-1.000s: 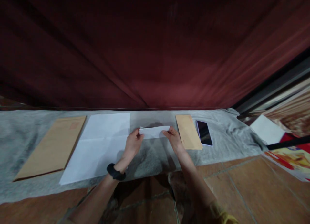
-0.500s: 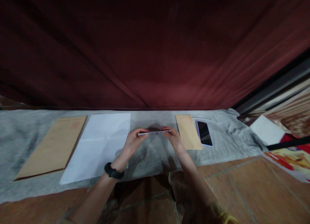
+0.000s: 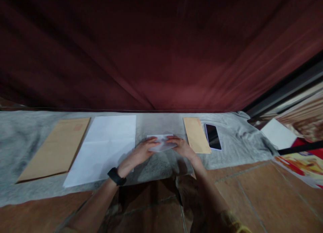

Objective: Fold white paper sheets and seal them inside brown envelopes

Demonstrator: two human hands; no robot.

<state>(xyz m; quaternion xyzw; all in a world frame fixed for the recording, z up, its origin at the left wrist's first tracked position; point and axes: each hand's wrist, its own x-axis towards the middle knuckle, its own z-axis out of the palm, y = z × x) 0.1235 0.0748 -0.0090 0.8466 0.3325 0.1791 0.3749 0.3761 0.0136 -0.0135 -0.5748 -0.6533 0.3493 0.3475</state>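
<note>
A small piece of folded white paper (image 3: 163, 145) is between my two hands, over the middle of the grey cloth. My left hand (image 3: 145, 149), with a black band (image 3: 116, 177) on its wrist, grips the paper's left side. On the right side, the fingers of my right hand (image 3: 181, 147) hold it too. Large white sheets (image 3: 106, 142) with a faint crease lie left of my left hand. Close to my right hand is a small brown envelope (image 3: 197, 135), flat on the cloth.
A large brown envelope (image 3: 57, 149) lies at the far left of the grey cloth (image 3: 156, 169). A phone (image 3: 213, 137) rests right of the small envelope. Behind hangs a dark red curtain (image 3: 161, 58). Tiled floor (image 3: 262, 189) and a colourful printed packet (image 3: 302, 165) are at the right.
The paper was seen edge-on; now it is tilted so that its white face shows. Both hands have come slightly lower, with their fingers now over the paper.
</note>
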